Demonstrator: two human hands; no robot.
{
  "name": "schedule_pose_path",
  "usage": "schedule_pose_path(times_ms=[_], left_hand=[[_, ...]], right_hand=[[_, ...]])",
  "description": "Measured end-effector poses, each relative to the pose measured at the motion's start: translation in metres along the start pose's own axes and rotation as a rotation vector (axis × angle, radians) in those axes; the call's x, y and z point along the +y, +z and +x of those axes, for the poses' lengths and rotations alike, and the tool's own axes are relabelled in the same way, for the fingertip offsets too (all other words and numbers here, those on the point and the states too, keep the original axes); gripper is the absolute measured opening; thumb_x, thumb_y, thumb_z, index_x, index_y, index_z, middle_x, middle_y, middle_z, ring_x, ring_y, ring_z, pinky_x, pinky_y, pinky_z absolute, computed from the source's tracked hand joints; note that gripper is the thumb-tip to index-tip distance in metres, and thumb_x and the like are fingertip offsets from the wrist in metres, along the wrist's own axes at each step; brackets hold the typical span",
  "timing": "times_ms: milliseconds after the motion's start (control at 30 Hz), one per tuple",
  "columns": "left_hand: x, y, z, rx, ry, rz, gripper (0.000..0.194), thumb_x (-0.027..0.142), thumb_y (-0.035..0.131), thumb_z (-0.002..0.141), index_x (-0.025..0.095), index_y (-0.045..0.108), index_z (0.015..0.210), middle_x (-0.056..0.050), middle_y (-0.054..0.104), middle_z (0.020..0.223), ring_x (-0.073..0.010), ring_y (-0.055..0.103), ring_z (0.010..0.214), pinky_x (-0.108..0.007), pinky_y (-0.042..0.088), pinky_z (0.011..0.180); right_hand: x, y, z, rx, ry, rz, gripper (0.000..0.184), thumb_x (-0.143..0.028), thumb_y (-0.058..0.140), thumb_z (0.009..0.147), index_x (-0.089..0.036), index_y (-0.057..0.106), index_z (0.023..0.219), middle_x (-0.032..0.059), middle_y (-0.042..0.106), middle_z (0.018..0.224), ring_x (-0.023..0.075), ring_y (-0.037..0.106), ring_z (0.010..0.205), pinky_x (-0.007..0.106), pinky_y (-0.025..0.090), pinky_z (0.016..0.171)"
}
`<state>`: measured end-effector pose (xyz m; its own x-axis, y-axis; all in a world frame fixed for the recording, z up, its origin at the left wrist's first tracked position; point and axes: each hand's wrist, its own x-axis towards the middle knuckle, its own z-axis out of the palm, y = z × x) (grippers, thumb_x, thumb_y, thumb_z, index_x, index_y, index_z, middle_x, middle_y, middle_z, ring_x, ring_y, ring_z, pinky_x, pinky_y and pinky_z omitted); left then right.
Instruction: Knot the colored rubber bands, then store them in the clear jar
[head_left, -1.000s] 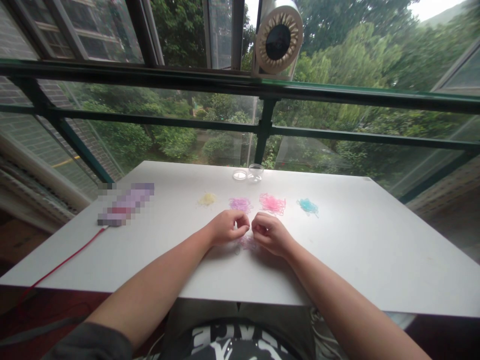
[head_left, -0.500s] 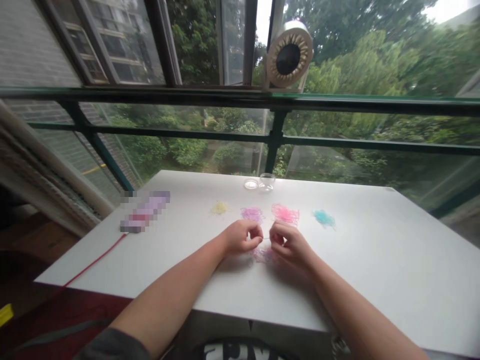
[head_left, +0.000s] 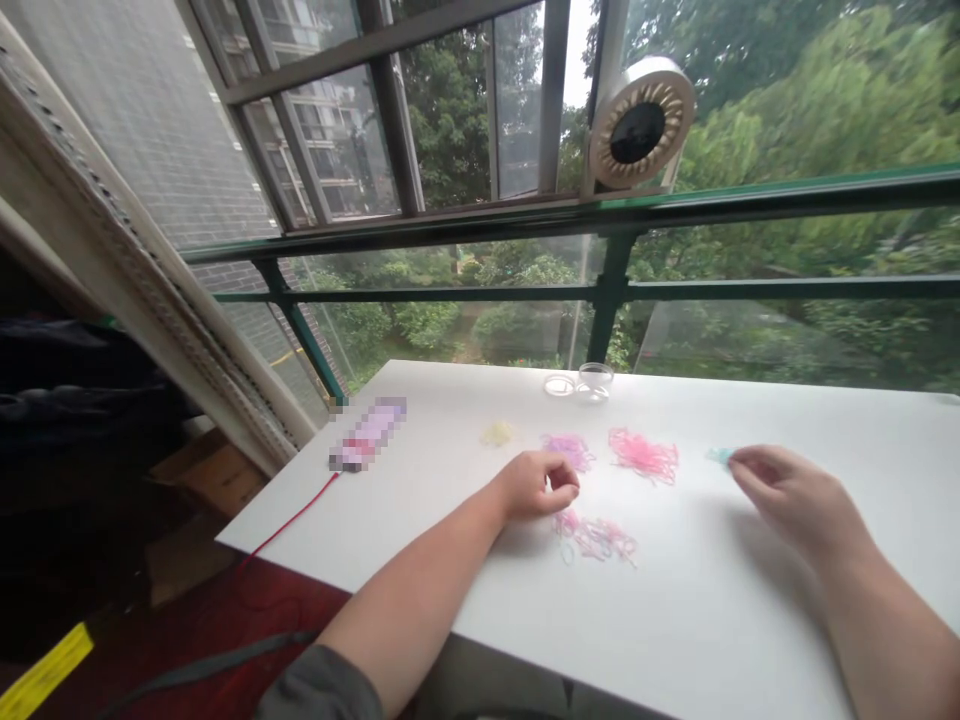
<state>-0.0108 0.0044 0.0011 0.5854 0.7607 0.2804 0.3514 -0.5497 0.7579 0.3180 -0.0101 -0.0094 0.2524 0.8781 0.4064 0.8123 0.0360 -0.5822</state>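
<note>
Small thin rubber bands lie on the table in loose piles sorted by colour. My left hand [head_left: 541, 486] is curled, thumb and fingertips together, between the purple bands [head_left: 568, 451] and a mixed pile of pink, clear and bluish bands [head_left: 600, 540]; whatever it may pinch is too small to see. Over on the right, my right hand [head_left: 799, 500] has its thumb and fingertips pinched at the teal bands [head_left: 718, 455], covering part of that pile. Whether a band is between those fingers is hidden. Pink bands [head_left: 645, 455] lie between my hands.
Pale yellow bands [head_left: 496, 433] lie left of the purple ones. A clear round tub [head_left: 595, 384] and its lid [head_left: 559, 386] stand at the back edge. A blurred-out device [head_left: 369, 435] with a red cable [head_left: 289, 515] lies left on the white table [head_left: 435, 520].
My hands were together over the mixed pile, a thin strand between them. My right hand has moved right to the teal bands; my left stays near the mixed pile. The view has turned left.
</note>
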Motion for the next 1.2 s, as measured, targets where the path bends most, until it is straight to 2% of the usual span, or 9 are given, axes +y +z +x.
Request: schedule_pose_path(times_ms=[33, 100, 267, 500, 767, 967, 1200], left_hand=[[0.001, -0.001, 0.0, -0.003, -0.003, 0.003, 0.009, 0.018, 0.054, 0.071, 0.015, 0.062, 0.074, -0.001, 0.062, 0.069, -0.0093, 0.055, 0.063, -0.02, 0.04, 0.06], [0.001, -0.004, 0.0, -0.01, -0.011, 0.01, 0.009, 0.017, 0.053, 0.071, 0.014, 0.062, 0.073, -0.001, 0.062, 0.069, -0.0092, 0.053, 0.063, -0.02, 0.04, 0.06], [0.002, -0.01, 0.0, -0.008, -0.021, 0.045, 0.008, 0.019, 0.053, 0.073, 0.014, 0.059, 0.073, 0.0, 0.059, 0.067, -0.0096, 0.05, 0.062, -0.021, 0.038, 0.06], [0.002, -0.015, 0.0, -0.031, -0.031, 0.059, 0.011, 0.024, 0.053, 0.076, 0.014, 0.058, 0.073, 0.0, 0.055, 0.065, -0.0101, 0.047, 0.06, -0.022, 0.038, 0.059], [0.005, -0.017, 0.001, -0.039, -0.057, 0.065, 0.013, 0.028, 0.053, 0.076, 0.015, 0.056, 0.072, 0.0, 0.053, 0.064, -0.0109, 0.046, 0.06, -0.022, 0.037, 0.059], [0.009, -0.018, 0.001, -0.035, -0.059, 0.07, 0.014, 0.028, 0.053, 0.077, 0.016, 0.057, 0.071, 0.001, 0.053, 0.064, -0.0108, 0.046, 0.06, -0.022, 0.038, 0.059], [0.01, -0.018, 0.001, -0.019, -0.059, 0.071, 0.013, 0.027, 0.054, 0.076, 0.015, 0.058, 0.071, 0.001, 0.053, 0.063, -0.0102, 0.046, 0.06, -0.021, 0.038, 0.058]], right_hand=[[0.008, -0.002, 0.004, 0.064, 0.086, -0.032, 0.01, -0.036, 0.058, 0.061, -0.027, 0.061, 0.064, 0.0046, 0.063, 0.065, 0.0209, 0.058, 0.059, 0.034, 0.043, 0.057], [0.017, -0.004, 0.009, 0.112, 0.162, -0.068, 0.013, -0.037, 0.056, 0.061, -0.027, 0.063, 0.064, 0.0035, 0.063, 0.065, 0.0224, 0.059, 0.061, 0.034, 0.043, 0.057], [0.016, -0.003, 0.01, 0.153, 0.169, -0.151, 0.019, -0.032, 0.051, 0.064, -0.021, 0.067, 0.068, 0.0034, 0.064, 0.066, 0.0183, 0.058, 0.063, 0.028, 0.042, 0.06], [0.012, -0.003, 0.01, 0.123, 0.309, -0.241, 0.021, -0.027, 0.051, 0.071, -0.022, 0.071, 0.076, 0.0045, 0.067, 0.075, 0.0179, 0.059, 0.069, 0.026, 0.04, 0.061], [0.013, -0.001, 0.009, 0.121, 0.334, -0.255, 0.021, -0.026, 0.053, 0.072, -0.025, 0.073, 0.079, 0.0036, 0.067, 0.082, 0.0187, 0.059, 0.078, 0.027, 0.042, 0.068], [0.012, -0.002, 0.008, 0.123, 0.335, -0.256, 0.028, -0.015, 0.049, 0.072, -0.026, 0.073, 0.08, 0.0048, 0.066, 0.092, 0.0209, 0.056, 0.088, 0.032, 0.041, 0.078], [0.012, -0.005, 0.008, 0.13, 0.412, -0.22, 0.037, -0.007, 0.044, 0.069, -0.027, 0.074, 0.081, 0.0062, 0.063, 0.102, 0.0262, 0.052, 0.101, 0.045, 0.035, 0.09]])
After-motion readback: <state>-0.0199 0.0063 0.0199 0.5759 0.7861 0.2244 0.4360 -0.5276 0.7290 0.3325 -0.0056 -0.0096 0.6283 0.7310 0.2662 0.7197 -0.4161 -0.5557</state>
